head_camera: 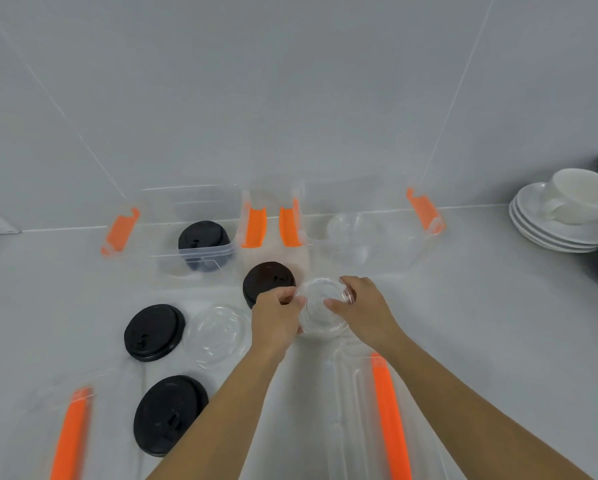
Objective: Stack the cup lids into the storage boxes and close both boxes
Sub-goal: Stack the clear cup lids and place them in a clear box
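Observation:
Both hands hold a clear cup lid (320, 308) just above the counter: my left hand (276, 315) pinches its left rim and my right hand (361, 308) grips its right rim. Two clear storage boxes with orange latches stand open at the back. The left box (193, 206) holds black lids (203, 241); the right box (411, 244) holds clear lids (351, 233). Three black lids lie loose on the counter (268, 278) (153, 332) (169, 414), and another clear lid (217, 332) lies left of my hands.
Two clear box covers with orange strips lie at the near edge, one at left (70, 434) and one at right (391, 417). A stack of white saucers (554, 233) with a white cup (581, 199) stands at the far right. A tiled wall rises behind the boxes.

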A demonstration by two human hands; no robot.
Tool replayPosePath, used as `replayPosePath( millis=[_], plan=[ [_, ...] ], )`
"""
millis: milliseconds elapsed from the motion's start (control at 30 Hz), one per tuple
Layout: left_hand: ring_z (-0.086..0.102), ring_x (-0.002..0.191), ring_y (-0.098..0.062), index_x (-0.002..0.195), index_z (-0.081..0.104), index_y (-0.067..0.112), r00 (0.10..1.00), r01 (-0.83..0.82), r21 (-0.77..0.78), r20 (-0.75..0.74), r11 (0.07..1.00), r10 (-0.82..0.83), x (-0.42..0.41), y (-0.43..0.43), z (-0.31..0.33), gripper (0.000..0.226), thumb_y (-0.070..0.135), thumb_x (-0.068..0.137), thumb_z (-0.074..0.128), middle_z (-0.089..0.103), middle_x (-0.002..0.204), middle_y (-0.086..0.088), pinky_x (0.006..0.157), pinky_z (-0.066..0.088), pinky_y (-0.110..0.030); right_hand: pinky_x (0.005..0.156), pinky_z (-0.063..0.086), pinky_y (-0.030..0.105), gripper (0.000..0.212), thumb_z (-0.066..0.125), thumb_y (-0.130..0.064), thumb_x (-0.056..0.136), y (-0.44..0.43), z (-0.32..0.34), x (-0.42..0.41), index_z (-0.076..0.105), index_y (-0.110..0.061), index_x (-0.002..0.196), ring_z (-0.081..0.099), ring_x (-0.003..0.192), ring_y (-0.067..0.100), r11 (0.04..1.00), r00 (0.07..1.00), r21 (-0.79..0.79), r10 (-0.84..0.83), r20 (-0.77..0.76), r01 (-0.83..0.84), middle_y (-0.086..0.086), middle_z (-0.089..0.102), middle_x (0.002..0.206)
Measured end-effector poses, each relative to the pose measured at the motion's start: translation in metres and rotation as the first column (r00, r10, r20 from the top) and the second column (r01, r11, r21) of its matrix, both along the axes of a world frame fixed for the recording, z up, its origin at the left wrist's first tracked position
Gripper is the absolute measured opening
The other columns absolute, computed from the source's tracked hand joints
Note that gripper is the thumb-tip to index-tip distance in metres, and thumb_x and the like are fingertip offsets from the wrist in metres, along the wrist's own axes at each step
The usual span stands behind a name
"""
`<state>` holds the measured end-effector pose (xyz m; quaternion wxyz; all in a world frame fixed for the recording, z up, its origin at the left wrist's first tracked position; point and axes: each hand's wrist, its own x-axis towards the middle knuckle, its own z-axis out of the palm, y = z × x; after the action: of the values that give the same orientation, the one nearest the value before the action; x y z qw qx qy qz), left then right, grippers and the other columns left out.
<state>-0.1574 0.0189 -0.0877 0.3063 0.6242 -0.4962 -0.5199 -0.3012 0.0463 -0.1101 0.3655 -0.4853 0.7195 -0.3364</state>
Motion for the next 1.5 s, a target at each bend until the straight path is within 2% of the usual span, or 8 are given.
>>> replayPosePath(
  millis=[100,233,333,533,667,833,1233,1500],
  plan=[
    [0.056,0.067,-0.025,0.079,0.067,0.001,0.999,-0.052,0.023,0.005,0.998,0.052,-0.003,0.000,-0.006,0.015,0.008,0.088,0.057,0.062,0.077,-0.014,0.074,0.057,-0.055,0.060,0.032,0.011,0.019,0.067,-0.025,0.079,-0.008,-0.005,0.001,0.049,-0.019,0.075,0.042,0.074,0.013,1.000,0.999,0.018,0.016,-0.050,-0.015,0.000,0.041,0.086],
    [0.058,0.069,-0.028,0.081,0.067,-0.002,0.995,-0.095,0.040,0.014,0.995,0.094,-0.004,0.000,-0.014,0.015,0.009,0.087,0.058,0.063,0.076,-0.014,0.077,0.055,-0.057,0.083,0.038,0.025,0.036,0.068,-0.028,0.079,-0.011,-0.007,0.000,0.058,-0.006,0.105,0.048,0.095,0.020,0.996,0.993,0.058,0.071,-0.099,-0.065,0.004,0.044,0.102],
    [0.066,0.082,-0.032,0.084,0.070,0.007,0.994,-0.099,0.045,0.045,0.994,0.097,-0.005,0.000,-0.019,0.012,0.012,0.086,0.059,0.070,0.083,-0.010,0.079,0.056,-0.053,0.086,0.040,0.028,0.038,0.071,-0.029,0.076,-0.012,-0.009,-0.003,0.060,-0.008,0.105,0.049,0.098,0.021,0.995,0.998,0.088,0.056,-0.041,-0.053,0.003,0.043,0.104],
    [0.065,0.090,-0.028,0.098,0.069,0.007,0.990,-0.105,-0.002,0.096,0.995,0.104,-0.009,0.001,-0.022,0.018,0.015,0.086,0.058,0.069,0.095,-0.009,0.080,0.056,-0.049,0.071,0.041,0.027,0.025,0.067,-0.029,0.078,-0.015,-0.015,-0.002,0.053,-0.012,0.065,0.051,0.088,0.024,0.989,1.000,0.146,0.025,-0.008,-0.024,0.013,0.050,0.095],
    [0.063,0.093,-0.030,0.103,0.065,0.008,0.989,-0.080,-0.006,0.128,0.997,0.080,-0.013,0.003,-0.023,0.022,0.017,0.084,0.058,0.063,0.105,-0.013,0.081,0.055,-0.050,0.087,0.048,0.043,0.035,0.064,-0.032,0.079,-0.015,-0.017,-0.001,0.062,0.002,0.081,0.055,0.100,0.033,0.980,0.999,0.196,0.036,-0.019,-0.031,0.020,0.054,0.105],
    [0.060,0.097,-0.031,0.110,0.061,0.008,0.981,-0.064,0.017,0.184,0.998,0.060,-0.018,0.006,-0.026,0.028,0.019,0.083,0.064,0.059,0.112,-0.014,0.084,0.054,-0.049,0.096,0.045,0.043,0.041,0.065,-0.035,0.079,-0.019,-0.018,-0.001,0.062,-0.002,0.104,0.050,0.111,0.030,0.976,0.999,0.215,0.021,-0.034,-0.013,0.011,0.046,0.116],
    [0.059,0.072,-0.019,0.078,0.059,0.011,0.976,-0.167,0.279,-0.091,0.946,0.199,-0.012,0.002,-0.027,0.008,0.009,0.084,0.065,0.062,0.083,-0.006,0.075,0.057,-0.043,0.094,0.048,0.043,0.057,0.075,-0.026,0.072,-0.017,-0.017,0.004,0.044,-0.011,0.117,0.051,0.112,0.027,0.965,0.972,0.261,-0.099,0.212,0.041,0.007,0.044,0.123],
    [0.061,0.076,-0.019,0.080,0.061,0.013,0.935,-0.179,0.361,-0.228,0.915,0.272,-0.006,0.003,-0.027,0.005,0.010,0.083,0.064,0.064,0.085,-0.004,0.069,0.055,-0.034,0.088,0.051,0.041,0.062,0.078,-0.013,0.066,-0.011,-0.017,0.008,0.042,-0.024,0.115,0.057,0.102,0.024,0.980,0.853,0.193,-0.137,0.504,0.043,0.004,0.053,0.115]
  ],
)
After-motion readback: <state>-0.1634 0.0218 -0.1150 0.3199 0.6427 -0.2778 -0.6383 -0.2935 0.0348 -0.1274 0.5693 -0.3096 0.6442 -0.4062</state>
